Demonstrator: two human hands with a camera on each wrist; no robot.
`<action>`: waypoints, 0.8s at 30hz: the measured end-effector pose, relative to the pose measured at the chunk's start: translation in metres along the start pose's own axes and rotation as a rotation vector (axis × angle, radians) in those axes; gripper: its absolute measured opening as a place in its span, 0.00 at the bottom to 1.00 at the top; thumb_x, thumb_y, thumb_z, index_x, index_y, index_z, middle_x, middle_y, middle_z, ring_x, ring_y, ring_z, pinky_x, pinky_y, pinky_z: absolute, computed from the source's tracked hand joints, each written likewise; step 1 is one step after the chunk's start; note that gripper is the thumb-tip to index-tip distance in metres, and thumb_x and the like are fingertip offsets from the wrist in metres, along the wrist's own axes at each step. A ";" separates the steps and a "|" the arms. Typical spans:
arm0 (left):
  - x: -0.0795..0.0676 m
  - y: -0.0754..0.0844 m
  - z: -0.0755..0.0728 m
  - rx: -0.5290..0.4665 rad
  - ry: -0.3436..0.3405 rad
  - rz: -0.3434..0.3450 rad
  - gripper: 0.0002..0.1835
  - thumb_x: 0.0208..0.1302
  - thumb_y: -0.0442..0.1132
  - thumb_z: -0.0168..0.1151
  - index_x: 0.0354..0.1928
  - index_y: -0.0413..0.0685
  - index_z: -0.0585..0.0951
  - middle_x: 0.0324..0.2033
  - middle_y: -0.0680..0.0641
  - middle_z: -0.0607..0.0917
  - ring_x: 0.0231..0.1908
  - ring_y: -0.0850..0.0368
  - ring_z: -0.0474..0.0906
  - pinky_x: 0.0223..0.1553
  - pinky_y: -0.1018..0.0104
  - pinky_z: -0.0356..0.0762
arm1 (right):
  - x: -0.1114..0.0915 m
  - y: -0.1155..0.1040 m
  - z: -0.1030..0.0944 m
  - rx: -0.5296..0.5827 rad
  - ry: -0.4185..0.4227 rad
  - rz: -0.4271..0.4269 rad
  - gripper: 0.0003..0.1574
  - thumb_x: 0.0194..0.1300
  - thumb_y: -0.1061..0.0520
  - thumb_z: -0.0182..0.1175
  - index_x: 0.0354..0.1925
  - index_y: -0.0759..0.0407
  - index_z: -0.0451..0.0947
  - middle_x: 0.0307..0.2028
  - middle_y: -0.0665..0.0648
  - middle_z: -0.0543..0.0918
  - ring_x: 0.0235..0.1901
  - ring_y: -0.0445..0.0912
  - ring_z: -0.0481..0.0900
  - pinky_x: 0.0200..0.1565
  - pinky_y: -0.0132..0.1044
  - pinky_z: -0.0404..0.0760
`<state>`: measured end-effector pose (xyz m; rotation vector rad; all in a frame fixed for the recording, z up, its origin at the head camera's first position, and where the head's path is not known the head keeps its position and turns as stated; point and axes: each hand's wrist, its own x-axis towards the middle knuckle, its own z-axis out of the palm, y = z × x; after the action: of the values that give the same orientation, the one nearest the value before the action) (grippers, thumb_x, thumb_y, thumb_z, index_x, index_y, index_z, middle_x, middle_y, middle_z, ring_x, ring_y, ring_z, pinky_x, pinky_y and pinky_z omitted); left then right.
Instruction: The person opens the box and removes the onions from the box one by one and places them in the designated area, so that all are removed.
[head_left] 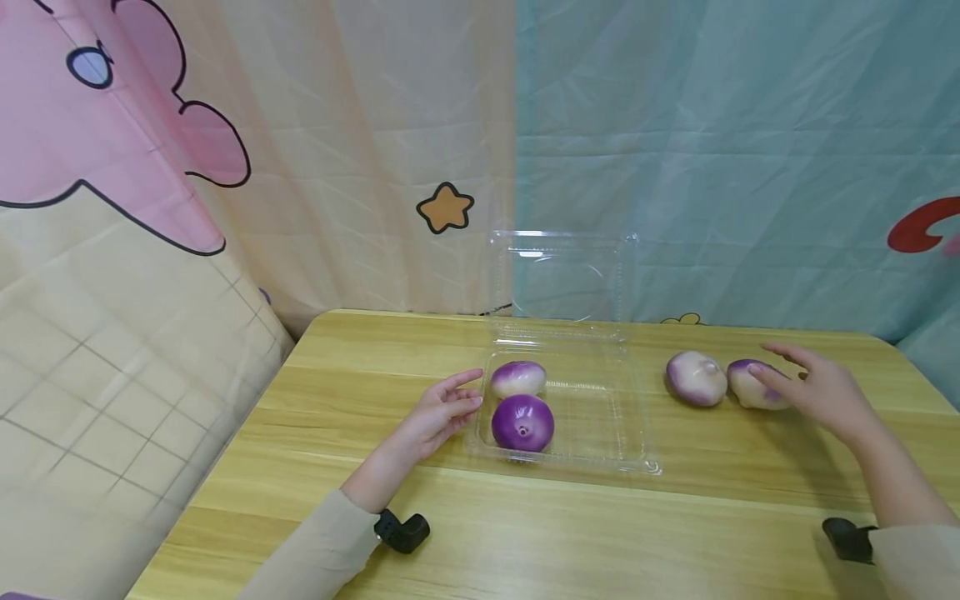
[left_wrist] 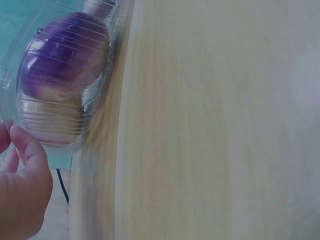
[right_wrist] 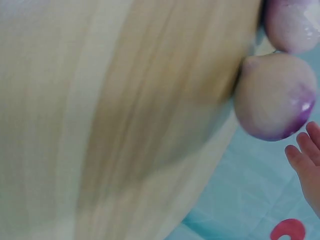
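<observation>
A clear plastic clamshell box (head_left: 592, 457) lies on the table with its lid (head_left: 558, 279) raised behind. In its left half are a purple turnip (head_left: 522, 423) and, behind it, a white-and-purple turnip (head_left: 518, 379). My left hand (head_left: 438, 415) is at the box's left rim, fingertips right at the edge, thumb and forefinger apart. To the right of the box lie two more turnips, a left one (head_left: 696, 378) and a right one (head_left: 756, 385). Over the right one my right hand (head_left: 821, 392) is spread, thumb in front and fingers behind; the right wrist view shows its fingertips (right_wrist: 292, 151) beside the turnip.
The wooden table (head_left: 600, 533) ends at the back against a printed curtain (head_left: 712, 167). The raised lid stands close to that curtain. Each wrist carries a black camera mount, such as the left mount (head_left: 402, 531).
</observation>
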<state>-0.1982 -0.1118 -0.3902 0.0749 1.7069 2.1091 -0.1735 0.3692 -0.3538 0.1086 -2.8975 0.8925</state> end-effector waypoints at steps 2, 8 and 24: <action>0.000 0.000 0.000 -0.003 0.000 0.000 0.29 0.63 0.23 0.51 0.67 0.38 0.61 0.35 0.51 0.75 0.32 0.63 0.72 0.34 0.76 0.73 | -0.001 -0.007 -0.002 0.002 -0.004 -0.010 0.39 0.67 0.45 0.54 0.63 0.72 0.60 0.59 0.80 0.61 0.54 0.75 0.60 0.46 0.69 0.64; 0.000 0.001 0.000 -0.008 0.000 -0.002 0.29 0.63 0.23 0.51 0.67 0.38 0.61 0.34 0.51 0.75 0.32 0.63 0.72 0.34 0.75 0.73 | -0.005 -0.028 -0.003 0.006 -0.014 -0.062 0.38 0.65 0.46 0.56 0.64 0.69 0.62 0.60 0.77 0.63 0.55 0.73 0.61 0.47 0.67 0.65; -0.001 0.002 0.001 -0.014 0.009 -0.006 0.29 0.63 0.23 0.51 0.67 0.38 0.61 0.35 0.50 0.75 0.32 0.63 0.72 0.35 0.75 0.73 | -0.014 -0.072 0.017 0.052 0.012 -0.245 0.31 0.61 0.54 0.63 0.60 0.62 0.69 0.52 0.67 0.74 0.47 0.67 0.73 0.42 0.55 0.76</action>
<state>-0.1972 -0.1116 -0.3880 0.0567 1.6951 2.1196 -0.1536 0.3008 -0.3294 0.4496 -2.7697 0.9195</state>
